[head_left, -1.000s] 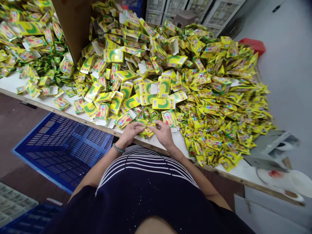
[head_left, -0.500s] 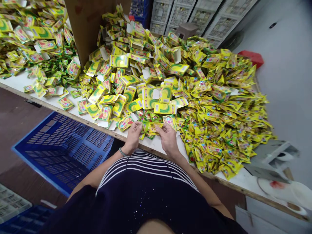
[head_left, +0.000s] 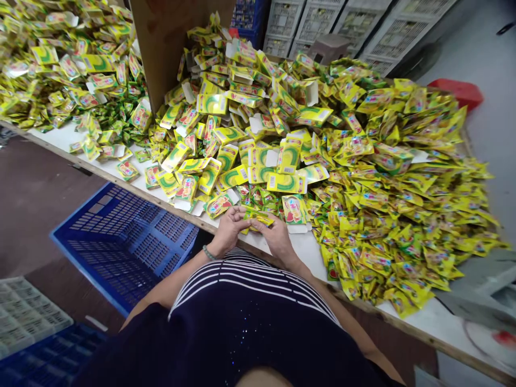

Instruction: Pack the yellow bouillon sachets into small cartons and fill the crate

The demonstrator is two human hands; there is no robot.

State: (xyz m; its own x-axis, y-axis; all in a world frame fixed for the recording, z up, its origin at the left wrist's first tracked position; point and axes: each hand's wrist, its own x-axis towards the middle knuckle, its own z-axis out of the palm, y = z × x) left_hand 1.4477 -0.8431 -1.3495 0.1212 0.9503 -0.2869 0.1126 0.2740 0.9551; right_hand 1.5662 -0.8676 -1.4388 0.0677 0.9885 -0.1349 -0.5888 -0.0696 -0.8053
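Close to the table's front edge, a yellow and green packet [head_left: 258,217] is pinched between my two hands. My left hand [head_left: 230,228], with a beaded bracelet at the wrist, grips its left end. My right hand [head_left: 275,236] has thumb and fingers closed on its right side. Just beyond the hands lie small green and red packets [head_left: 262,199]. A small box [head_left: 294,210] with an open flap rests right of them, and another open-flapped box [head_left: 220,205] lies to the left. More yellow and green boxes [head_left: 286,183] are heaped behind.
A large pile of yellow packets [head_left: 374,215] covers the table's right part. A cardboard divider [head_left: 161,54] stands at the left, with another heap [head_left: 88,64] beyond it. Below the wooden edge sits a blue crate [head_left: 121,242]. White crates [head_left: 314,21] are stacked behind the table.
My hands have come closer together, and the packet is now folded or narrowed between them. The view has turned slightly, so the table appears shifted to the right.
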